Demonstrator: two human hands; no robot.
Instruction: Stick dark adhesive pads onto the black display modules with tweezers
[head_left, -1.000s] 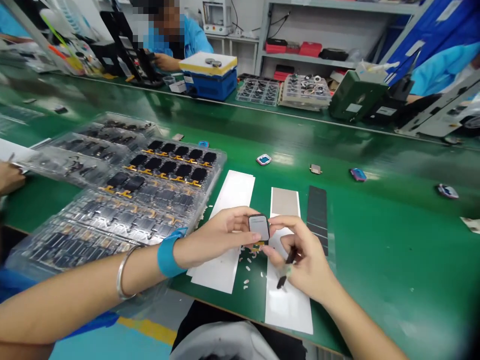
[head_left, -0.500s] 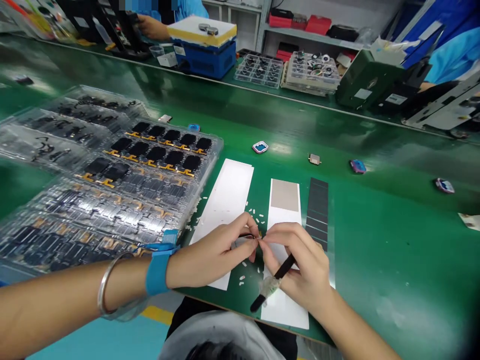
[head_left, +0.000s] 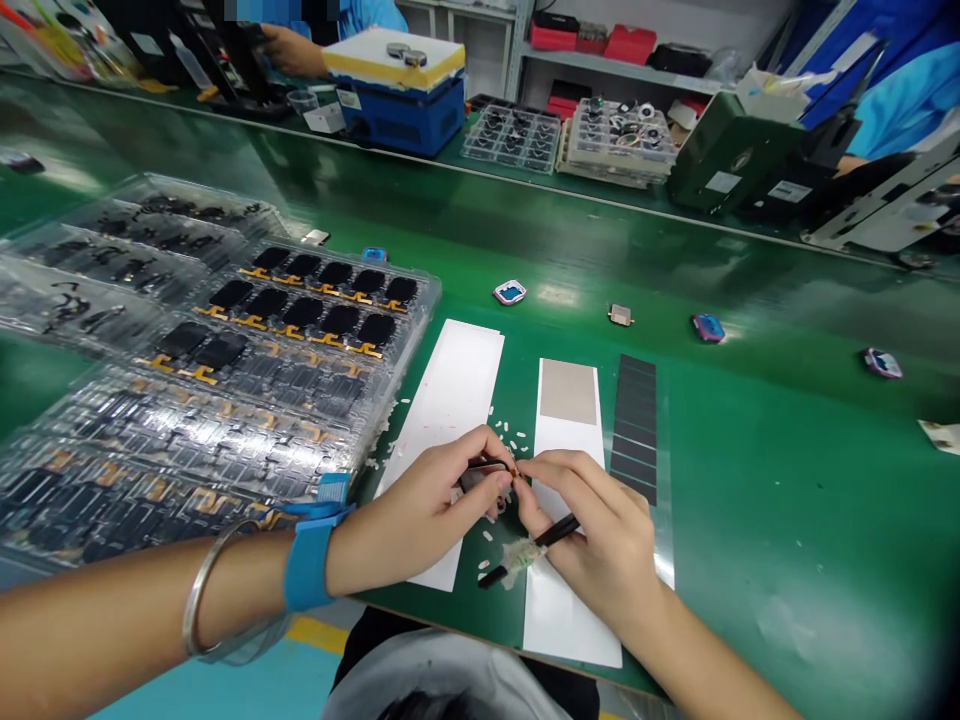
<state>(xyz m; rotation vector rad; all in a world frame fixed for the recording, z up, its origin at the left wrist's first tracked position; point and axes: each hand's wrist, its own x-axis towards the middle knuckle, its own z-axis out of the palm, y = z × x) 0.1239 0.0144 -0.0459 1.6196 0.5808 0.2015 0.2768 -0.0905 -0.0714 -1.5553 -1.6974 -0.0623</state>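
the workbench mat (head_left: 780, 530) is glossy green. a white paper strip (head_left: 450, 400) lies beside a white strip (head_left: 562, 620) topped by a taupe patch (head_left: 568, 391), then a charcoal strip (head_left: 634, 430) banded by thin pale lines. the wrist strap (head_left: 307, 565) is bright blue; the tray's black panels (head_left: 304, 312) carry orange-gold tabs (head_left: 367, 350).

Electronics assembly line: long green ESD counter (head_left: 757, 530), clear trays (head_left: 427, 300) of display modules (head_left: 341, 320) with flex cables, blue anti-static wrist strap (head_left: 307, 565), parts shelf (head_left: 600, 60), co-worker in blue smock (head_left: 360, 15) across the line.
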